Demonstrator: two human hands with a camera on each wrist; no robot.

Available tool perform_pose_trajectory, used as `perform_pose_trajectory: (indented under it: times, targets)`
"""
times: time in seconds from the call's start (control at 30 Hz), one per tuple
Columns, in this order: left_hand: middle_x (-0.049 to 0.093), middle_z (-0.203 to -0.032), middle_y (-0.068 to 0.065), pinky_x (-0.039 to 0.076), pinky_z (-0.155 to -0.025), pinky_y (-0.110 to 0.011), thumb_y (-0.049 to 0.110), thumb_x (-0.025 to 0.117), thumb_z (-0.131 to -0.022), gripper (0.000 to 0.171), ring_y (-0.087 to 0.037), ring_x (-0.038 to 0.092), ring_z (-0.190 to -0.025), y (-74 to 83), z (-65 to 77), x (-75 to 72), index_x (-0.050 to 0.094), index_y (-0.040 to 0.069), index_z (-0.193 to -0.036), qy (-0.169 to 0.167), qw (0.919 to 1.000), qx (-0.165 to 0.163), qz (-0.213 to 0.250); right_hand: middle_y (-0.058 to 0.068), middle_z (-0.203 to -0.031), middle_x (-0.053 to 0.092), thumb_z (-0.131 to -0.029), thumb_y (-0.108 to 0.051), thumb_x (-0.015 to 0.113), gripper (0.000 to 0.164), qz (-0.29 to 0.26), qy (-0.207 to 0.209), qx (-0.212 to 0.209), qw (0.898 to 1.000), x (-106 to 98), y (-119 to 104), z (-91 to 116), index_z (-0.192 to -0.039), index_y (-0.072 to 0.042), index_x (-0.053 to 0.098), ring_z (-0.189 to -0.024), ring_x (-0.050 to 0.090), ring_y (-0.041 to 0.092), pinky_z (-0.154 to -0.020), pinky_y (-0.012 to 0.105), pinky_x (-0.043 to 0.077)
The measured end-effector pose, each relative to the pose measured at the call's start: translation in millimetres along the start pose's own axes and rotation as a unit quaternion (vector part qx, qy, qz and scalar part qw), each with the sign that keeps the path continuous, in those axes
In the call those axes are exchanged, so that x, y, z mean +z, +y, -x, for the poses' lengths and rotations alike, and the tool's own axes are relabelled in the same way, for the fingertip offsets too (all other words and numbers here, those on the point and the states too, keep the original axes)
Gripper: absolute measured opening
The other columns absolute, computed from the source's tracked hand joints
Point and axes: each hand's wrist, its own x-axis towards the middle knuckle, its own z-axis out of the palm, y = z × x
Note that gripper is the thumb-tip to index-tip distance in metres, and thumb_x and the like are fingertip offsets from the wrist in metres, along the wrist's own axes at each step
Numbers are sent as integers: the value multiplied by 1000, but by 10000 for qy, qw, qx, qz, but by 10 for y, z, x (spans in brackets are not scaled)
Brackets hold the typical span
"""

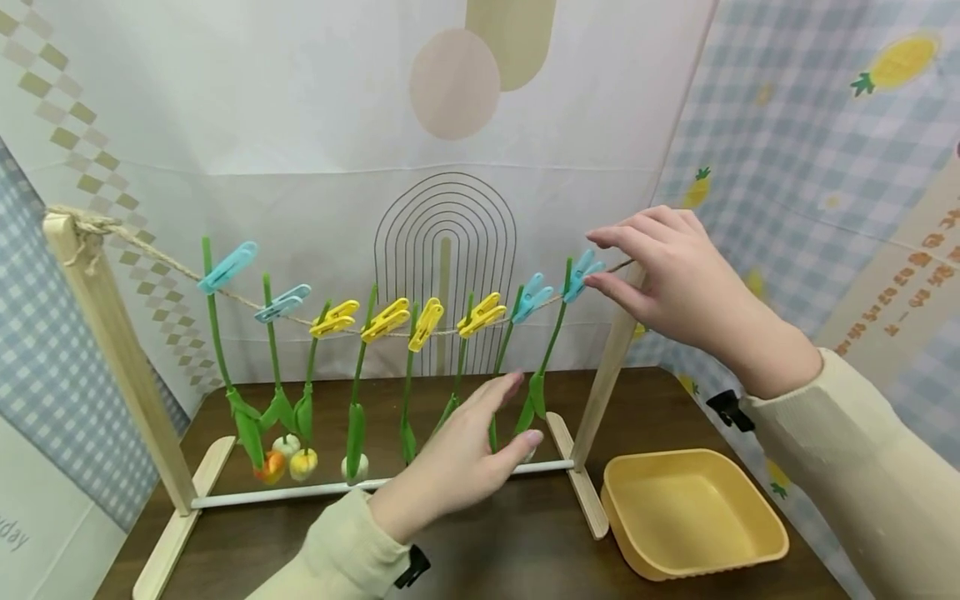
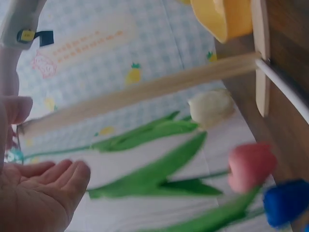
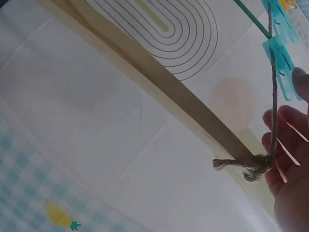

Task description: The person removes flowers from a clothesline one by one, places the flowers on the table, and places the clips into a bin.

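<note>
My right hand point(image 1: 660, 267) is at the right end of a twine line, its thumb tip right at the handles of the last blue clothespin point(image 1: 582, 275). In the right wrist view its fingers are spread apart from that clothespin point(image 3: 282, 67). The clothespin holds a green-stemmed artificial tulip upside down, its white bloom point(image 2: 211, 108) hanging low. Lower down, my left hand point(image 1: 468, 450) is in front of the hanging tulips, fingers extended, holding nothing. It hides some blooms from the head view; the left wrist view shows a pink tulip point(image 2: 251, 166) and a blue one point(image 2: 286, 203).
The twine point(image 1: 168, 260) runs between two wooden posts point(image 1: 123, 358), with several yellow clothespins point(image 1: 386, 320) and other blue ones along it. A white rod point(image 1: 292, 493) joins the posts below. A yellow basin point(image 1: 693, 558) stands right of the frame on the brown table point(image 1: 517, 558).
</note>
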Motion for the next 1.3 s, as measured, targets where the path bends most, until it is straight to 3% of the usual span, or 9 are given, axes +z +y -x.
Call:
perform_pose_trajectory:
  times: [0.1,0.3,0.43,0.6,0.77,0.97,1.3]
  targets:
    - [25,-156,0,30,-110,-41,51,52,-96,77,-14,27,-140,49,-128,78,19,13,-154,56,9999,60,66,10,-100,68,-80,-17,79,38,48,-155,12,9999,14,-8,-10,-114,-6,68,-99,54,33,-91,53,34]
    - [11,-160,1,23,-113,-42,45,52,-98,81,-12,14,-144,110,-377,153,6,14,-156,278,9980,312,468,10,-99,68,-82,-17,76,32,45,-82,-35,10000,35,-44,-23,-111,-6,69,-100,54,33,-89,53,33]
    - [24,-156,-1,27,-112,-41,34,56,-97,79,-12,22,-141,120,-474,168,8,14,-156,438,9952,446,747,10,-99,68,-85,-15,73,28,27,-43,-31,10000,42,-81,-26,-111,-7,68,-101,54,33,-90,53,32]
    - [43,-143,-4,35,-107,-39,25,57,-98,70,-14,39,-133,125,-496,173,17,16,-154,503,9923,432,1046,10,-99,68,-87,-13,71,25,14,-89,-17,10000,43,-118,-12,-110,-6,67,-103,53,33,-91,53,31]
    - [54,-124,-3,43,-97,-29,19,54,-100,54,-12,52,-115,129,-534,191,32,12,-149,675,9891,641,1142,9,-98,68,-86,-11,71,23,-52,-74,45,9999,19,-133,11,-108,-6,67,-103,53,32,-91,53,31]
    - [60,-107,1,49,-77,-26,16,51,-102,33,-9,57,-96,134,-549,193,53,4,-132,900,9895,617,945,9,-96,68,-85,-9,71,21,-236,49,-44,9997,11,-163,8,-105,-6,67,-101,54,32,-89,53,32]
    - [58,-105,1,51,-76,-24,12,51,-101,24,-7,59,-93,144,-536,212,59,6,-123,764,9899,445,1111,8,-91,66,-81,-5,76,19,-449,238,-228,9984,36,-218,17,-95,-5,63,-98,54,31,-87,51,34]
